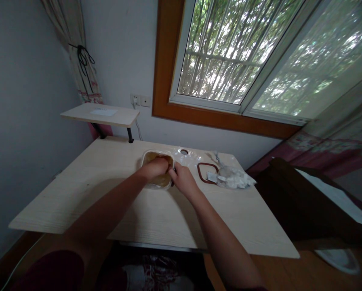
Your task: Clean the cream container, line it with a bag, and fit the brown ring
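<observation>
A clear rectangular plastic tub point(147, 158) with golden-brown contents sits near the far edge of a pale wood-grain table point(169, 218). My left hand point(156, 167) lies over the tub's middle, with its fingers curled down into the contents. My right hand point(181, 180) is at the tub's right side, and its fingers press against the rim. A dark red rubber seal ring point(207, 173) lies to the right, beside a crumpled plastic bag with white material point(233, 178).
Clear plastic wrap point(183, 157) lies behind the tub. A small shelf point(99, 114) stands beyond the table's far left corner, below a wall socket point(135, 99). Dark furniture point(284, 198) stands to the right, and the table's front edge overhangs a wooden floor point(278, 270).
</observation>
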Action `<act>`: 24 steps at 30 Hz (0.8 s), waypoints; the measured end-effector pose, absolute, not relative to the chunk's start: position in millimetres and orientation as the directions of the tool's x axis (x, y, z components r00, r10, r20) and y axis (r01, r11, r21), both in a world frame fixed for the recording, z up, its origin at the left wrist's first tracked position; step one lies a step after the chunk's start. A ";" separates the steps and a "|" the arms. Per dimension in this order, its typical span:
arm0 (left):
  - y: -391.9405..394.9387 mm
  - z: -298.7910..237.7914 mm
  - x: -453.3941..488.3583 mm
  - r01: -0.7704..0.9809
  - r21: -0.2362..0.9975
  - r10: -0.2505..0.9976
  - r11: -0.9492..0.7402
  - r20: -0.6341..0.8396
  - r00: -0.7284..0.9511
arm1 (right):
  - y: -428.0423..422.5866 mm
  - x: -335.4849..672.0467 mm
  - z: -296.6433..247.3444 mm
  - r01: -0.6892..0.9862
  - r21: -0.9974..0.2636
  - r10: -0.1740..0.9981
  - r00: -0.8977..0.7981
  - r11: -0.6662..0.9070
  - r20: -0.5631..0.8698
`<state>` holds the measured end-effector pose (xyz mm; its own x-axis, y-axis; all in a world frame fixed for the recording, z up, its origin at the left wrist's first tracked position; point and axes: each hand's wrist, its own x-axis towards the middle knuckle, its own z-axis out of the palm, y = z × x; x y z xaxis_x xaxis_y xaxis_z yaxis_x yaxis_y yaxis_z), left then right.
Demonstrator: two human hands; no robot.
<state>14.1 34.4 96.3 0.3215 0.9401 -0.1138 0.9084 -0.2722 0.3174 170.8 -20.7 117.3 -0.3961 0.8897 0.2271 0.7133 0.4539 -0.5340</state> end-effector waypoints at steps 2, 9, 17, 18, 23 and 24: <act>30.3 96.7 14.6 0.918 0.276 0.932 -0.286 -0.142 0.333 | -20.9 171.2 117.9 0.693 -0.563 0.890 -0.397 0.451 0.224; 16.5 93.5 20.3 0.933 0.192 0.933 -0.304 -0.136 0.332 | -21.2 171.4 120.2 0.715 -0.549 0.899 -0.385 0.433 0.208; 10.6 104.9 17.5 0.874 0.193 0.878 -0.446 -0.095 0.469 | -18.2 173.3 115.0 0.811 -0.462 0.932 -0.287 0.359 0.221; 8.6 109.1 16.2 0.864 0.199 0.866 -0.463 -0.105 0.489 | -17.6 173.9 113.8 0.811 -0.465 0.933 -0.279 0.355 0.226; -3.0 120.1 11.3 0.810 0.236 0.792 -0.537 -0.188 0.580 | -15.6 176.0 108.5 0.775 -0.516 0.929 -0.265 0.365 0.260; -4.3 119.5 11.5 0.795 0.246 0.776 -0.555 -0.191 0.601 | -15.6 176.0 107.9 0.767 -0.522 0.926 -0.270 0.373 0.265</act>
<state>11.5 -4.3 119.5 0.6007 0.7763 -0.1913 0.7950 -0.5545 0.2461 176.0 -15.6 107.9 -0.2699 0.9257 0.2650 0.7671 0.3730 -0.5220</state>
